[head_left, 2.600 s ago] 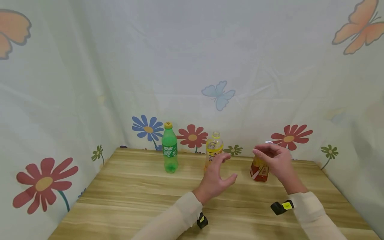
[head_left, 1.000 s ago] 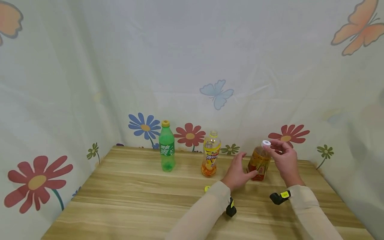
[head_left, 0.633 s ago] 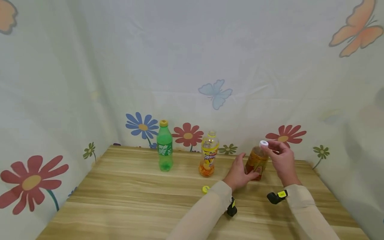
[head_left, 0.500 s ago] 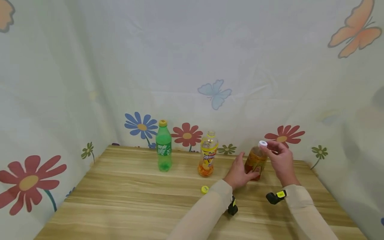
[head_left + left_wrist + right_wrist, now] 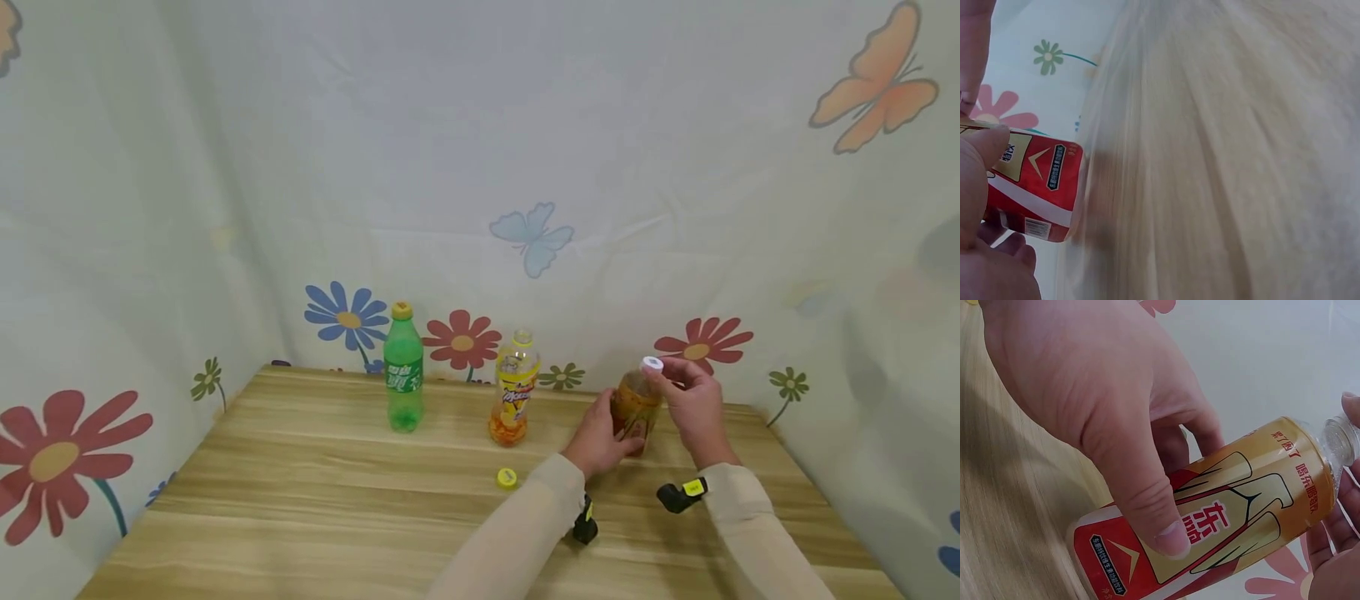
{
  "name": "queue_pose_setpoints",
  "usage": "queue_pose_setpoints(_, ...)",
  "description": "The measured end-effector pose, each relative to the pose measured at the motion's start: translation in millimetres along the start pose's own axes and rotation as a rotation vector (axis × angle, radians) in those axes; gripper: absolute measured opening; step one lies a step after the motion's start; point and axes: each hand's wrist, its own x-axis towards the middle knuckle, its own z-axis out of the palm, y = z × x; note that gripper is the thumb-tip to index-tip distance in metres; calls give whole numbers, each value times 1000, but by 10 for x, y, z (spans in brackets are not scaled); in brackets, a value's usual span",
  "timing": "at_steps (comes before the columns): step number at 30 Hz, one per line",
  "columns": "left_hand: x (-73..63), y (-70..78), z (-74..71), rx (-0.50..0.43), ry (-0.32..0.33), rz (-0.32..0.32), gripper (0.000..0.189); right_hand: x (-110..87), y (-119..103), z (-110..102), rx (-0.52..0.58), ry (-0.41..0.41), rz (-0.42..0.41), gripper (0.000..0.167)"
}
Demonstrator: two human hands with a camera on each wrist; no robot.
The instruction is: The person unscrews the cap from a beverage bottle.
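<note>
My left hand (image 5: 597, 437) grips the body of a plastic drink bottle (image 5: 1254, 506) with a red and gold label, its thumb lying across the label in the right wrist view. At the top of this bottle, my right hand (image 5: 696, 408) pinches a white cap (image 5: 652, 364) between thumb and fingers. In the right wrist view the clear neck shows, but the cap does not. The bottle's lower label (image 5: 1041, 181) appears in the left wrist view, where it leans; whether its base touches the table is hard to tell.
Left of the hands stands an uncapped bottle (image 5: 514, 392) with a yellow label and some orange contents. A yellow cap (image 5: 507, 478) lies before it on the wooden table (image 5: 322, 500). Further left is a green bottle (image 5: 404, 371) with its yellow cap on. A flowered curtain (image 5: 420, 167) hangs behind.
My left hand has moved right from beside the yellow-labelled bottle and taken hold of the red and gold one. My right hand has come onto its white cap. The yellow cap has come into view.
</note>
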Motion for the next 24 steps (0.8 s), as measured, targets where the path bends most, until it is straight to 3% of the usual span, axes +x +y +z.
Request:
queue_pose_setpoints(8,-14,-8,4,50,44,70,76,-7,-8,-4,40,-33,-29,54)
queue_pose_setpoints(11,-25,-12,-4,54,39,62,77,-18,-16,0,52,-41,-36,55)
queue_pose_setpoints(24,-31,-16,-57,-126,-5,-9,86,-60,-80,57,50,-34,-43,54)
